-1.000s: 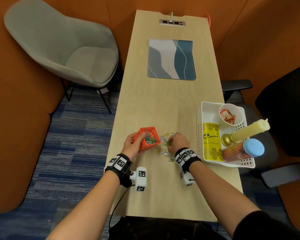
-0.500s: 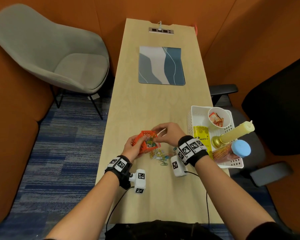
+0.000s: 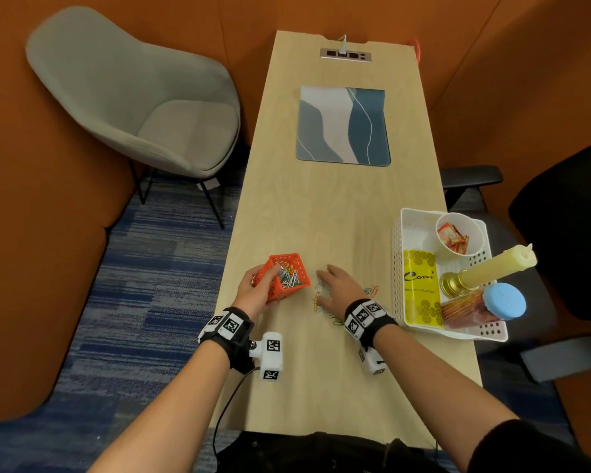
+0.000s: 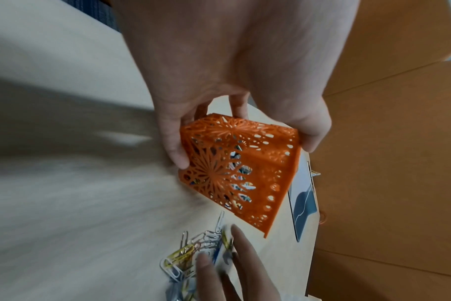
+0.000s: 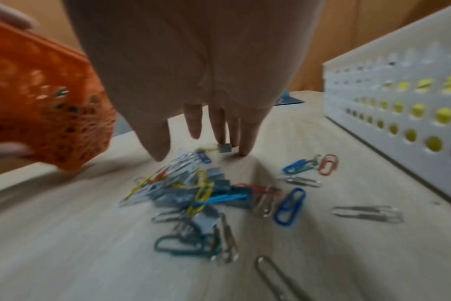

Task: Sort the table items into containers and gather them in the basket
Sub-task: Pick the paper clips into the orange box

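Note:
My left hand (image 3: 258,291) grips a small orange lattice box (image 3: 287,279) (image 4: 241,171), tilted toward the right and partly filled with paper clips. A heap of coloured paper clips (image 3: 321,295) (image 5: 206,193) lies on the wooden table (image 3: 321,206) just right of the box. My right hand (image 3: 338,288) (image 5: 209,130) lies flat over that heap with straight fingers, their tips touching the table. The white perforated basket (image 3: 398,268) (image 5: 389,114) stands at the right edge of the table.
In the basket are a yellow packet (image 3: 420,288), a white cup of sachets (image 3: 456,233), a candle on a brass holder (image 3: 488,268) and a blue-lidded jar (image 3: 498,302). A blue-grey mat (image 3: 343,126) lies farther up the table. Chairs stand on both sides.
My right hand has come down from the orange box's rim onto the clip heap, with fingers now spread flat. The left hand keeps holding the tilted box.

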